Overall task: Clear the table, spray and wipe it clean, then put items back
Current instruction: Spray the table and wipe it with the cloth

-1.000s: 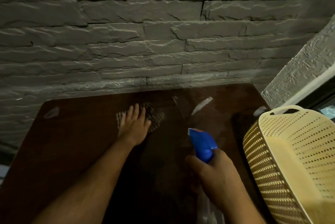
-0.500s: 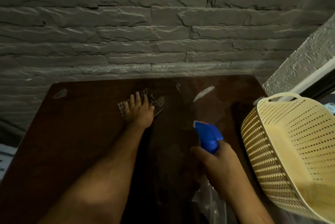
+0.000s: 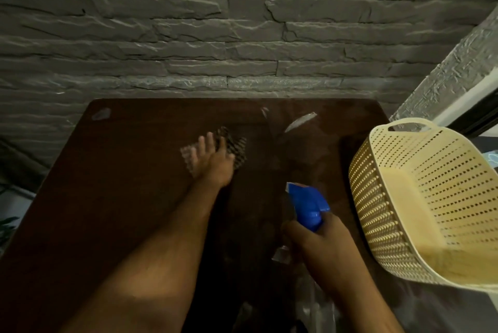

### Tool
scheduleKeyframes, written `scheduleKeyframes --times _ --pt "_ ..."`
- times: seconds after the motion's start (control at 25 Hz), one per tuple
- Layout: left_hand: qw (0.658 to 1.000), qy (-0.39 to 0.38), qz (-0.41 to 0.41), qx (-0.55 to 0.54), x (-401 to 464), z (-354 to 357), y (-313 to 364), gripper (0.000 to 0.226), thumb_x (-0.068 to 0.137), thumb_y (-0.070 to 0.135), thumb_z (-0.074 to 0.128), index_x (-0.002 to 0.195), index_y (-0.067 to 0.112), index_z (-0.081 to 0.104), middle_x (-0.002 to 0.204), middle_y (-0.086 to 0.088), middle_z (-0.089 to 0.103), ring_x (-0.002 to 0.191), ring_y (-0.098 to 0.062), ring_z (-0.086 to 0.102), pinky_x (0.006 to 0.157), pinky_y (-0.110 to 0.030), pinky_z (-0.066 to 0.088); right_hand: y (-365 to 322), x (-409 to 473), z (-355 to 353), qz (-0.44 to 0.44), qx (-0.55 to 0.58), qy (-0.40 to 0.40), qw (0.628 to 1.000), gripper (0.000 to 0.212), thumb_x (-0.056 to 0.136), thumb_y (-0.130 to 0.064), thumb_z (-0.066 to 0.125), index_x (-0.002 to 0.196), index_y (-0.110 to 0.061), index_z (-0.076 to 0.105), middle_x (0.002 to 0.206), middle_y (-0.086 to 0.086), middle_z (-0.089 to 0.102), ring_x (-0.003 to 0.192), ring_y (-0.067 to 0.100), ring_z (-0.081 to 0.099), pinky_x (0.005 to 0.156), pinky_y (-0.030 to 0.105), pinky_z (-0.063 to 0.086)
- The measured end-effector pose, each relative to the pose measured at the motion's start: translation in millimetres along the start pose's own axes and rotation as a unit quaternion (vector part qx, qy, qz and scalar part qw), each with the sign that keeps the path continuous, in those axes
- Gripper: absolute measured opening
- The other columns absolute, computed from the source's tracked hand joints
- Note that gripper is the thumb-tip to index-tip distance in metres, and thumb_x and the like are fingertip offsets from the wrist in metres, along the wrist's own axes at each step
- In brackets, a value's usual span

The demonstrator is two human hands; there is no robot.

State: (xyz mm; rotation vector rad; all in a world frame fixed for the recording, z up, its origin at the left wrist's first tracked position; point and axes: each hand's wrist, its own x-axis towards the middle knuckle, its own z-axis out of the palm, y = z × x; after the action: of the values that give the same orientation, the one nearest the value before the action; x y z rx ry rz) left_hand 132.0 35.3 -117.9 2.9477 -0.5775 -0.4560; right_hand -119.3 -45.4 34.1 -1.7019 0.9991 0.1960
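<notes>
The dark brown desk (image 3: 113,197) runs with its far edge against a grey stone-brick wall (image 3: 215,36), its 2 far corners rounded, and its left edge slants down toward the bottom left with a dim strip of floor beyond it. The widest bare stretch of desk lies to the left of the left forearm, from the far left corner down to the near edge. The left hand (image 3: 213,162) lies flat near the middle of the far half, its fingers (image 3: 204,144) straight and slightly spread, pressing a checked cloth (image 3: 237,149) onto the surface; the cloth shows at both sides of the hand and is blurred. The right hand (image 3: 320,241) is nearer the camera, its fingers curled round the neck of a spray bottle (image 3: 307,206), whose blue head points toward the far side of the desk; the clear body below the hand is hard to make out. A cream perforated basket (image 3: 420,197) with a cut-out handle takes up the right side of the desk, just beside the right hand and tilted in this view, closing off that side. Pale glossy patches show on the far right part of the desk. A light textured wall (image 3: 458,71) angles in at the upper right.
</notes>
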Motion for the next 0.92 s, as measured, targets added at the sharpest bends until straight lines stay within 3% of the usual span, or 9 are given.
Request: scheduleKeyframes --times 0.12,0.2,0.24,0.36,0.4,0.6,0.72,0.8,0.92 --pt "0.981 0.039 0.187 0.029 -89 57 4 0.061 0.098 0.052 0.021 0.154 0.028 0.018 0.163 -0.004 0.004 0.151 -0.024 0.002 0.119 -0.046 0.0 8 -12 -3 -0.007 -0.012 -0.016 1.0 0.016 0.078 -0.032 0.069 0.089 -0.027 0.058 0.065 0.002 0.072 0.054 0.013 0.068 0.065 0.04 0.06" --pt "0.968 0.092 0.226 0.055 -124 63 -34 0.059 0.098 0.05 0.025 0.151 0.026 0.031 0.161 -0.006 0.016 0.149 -0.025 0.015 0.118 -0.047 0.011 14 -15 -5 -0.008 -0.017 -0.02 1.0 0.016 0.078 -0.033 0.069 0.087 -0.027 0.057 0.066 0.002 0.072 0.055 0.013 0.068 0.064 0.039 0.059" --pt "0.972 0.09 0.203 0.074 -113 61 -49 0.058 0.099 0.048 0.026 0.152 0.025 0.03 0.162 -0.008 0.014 0.149 -0.026 0.014 0.118 -0.048 0.013 18 -17 -6 -0.006 -0.015 -0.023 1.0 0.016 0.078 -0.032 0.069 0.086 -0.028 0.056 0.068 0.003 0.072 0.057 0.014 0.067 0.065 0.039 0.059" --pt "1.0 0.013 -0.023 -0.012 -47 10 -51 0.06 0.102 0.049 0.022 0.156 0.027 0.006 0.163 -0.004 -0.008 0.15 -0.024 -0.008 0.12 -0.046 0.001 28 -28 -8 -0.008 -0.017 -0.029 0.999 0.017 0.08 -0.031 0.07 0.087 -0.03 0.054 0.07 0.003 0.071 0.055 0.013 0.067 0.059 0.033 0.059" --pt "0.999 -0.007 -0.047 -0.01 -39 5 -33 0.061 0.102 0.05 0.022 0.156 0.027 0.003 0.163 -0.004 -0.011 0.15 -0.025 -0.011 0.12 -0.046 -0.002 33 -31 -10 -0.017 -0.022 -0.023 0.999 0.017 0.08 -0.032 0.07 0.086 -0.03 0.055 0.07 0.004 0.071 0.058 0.016 0.069 0.061 0.036 0.06" --pt "0.986 0.041 0.154 0.041 -138 66 -14 0.064 0.096 0.056 0.015 0.154 0.03 0.016 0.164 -0.002 0.001 0.15 -0.021 -0.005 0.118 -0.043 -0.001 50 -48 -17 -0.031 -0.048 -0.036 0.998 0.018 0.077 -0.04 0.067 0.086 -0.026 0.06 0.074 0.006 0.073 0.067 0.023 0.071 0.075 0.049 0.06" --pt "0.998 0.021 0.052 0.008 -116 44 -50 0.06 0.101 0.052 0.023 0.155 0.03 0.01 0.164 -0.002 -0.006 0.15 -0.021 -0.008 0.119 -0.045 0.001 60 -59 -15 -0.013 -0.08 -0.068 0.994 0.019 0.08 -0.037 0.07 0.084 -0.029 0.053 0.074 0.002 0.071 0.064 0.013 0.07 0.067 0.033 0.06" --pt "1.0 -0.004 -0.017 -0.008 -93 23 -56 0.061 0.102 0.051 0.022 0.156 0.029 0.005 0.163 -0.003 -0.01 0.15 -0.023 -0.012 0.119 -0.046 -0.002 67 -65 -14 -0.017 -0.113 -0.06 0.992 0.023 0.08 -0.038 0.07 0.079 -0.031 0.048 0.071 -0.004 0.067 0.059 0.003 0.065 0.055 0.018 0.049" --pt "0.999 -0.027 -0.023 -0.008 -86 22 -51 0.061 0.102 0.052 0.02 0.155 0.029 0.001 0.162 -0.004 -0.015 0.149 -0.024 -0.017 0.119 -0.046 -0.006 77 -72 -2 0.001 -0.119 -0.091 0.989 0.026 0.081 -0.036 0.07 0.079 -0.035 0.044 0.077 -0.005 0.066 0.056 0.003 0.065 0.051 0.016 0.047"
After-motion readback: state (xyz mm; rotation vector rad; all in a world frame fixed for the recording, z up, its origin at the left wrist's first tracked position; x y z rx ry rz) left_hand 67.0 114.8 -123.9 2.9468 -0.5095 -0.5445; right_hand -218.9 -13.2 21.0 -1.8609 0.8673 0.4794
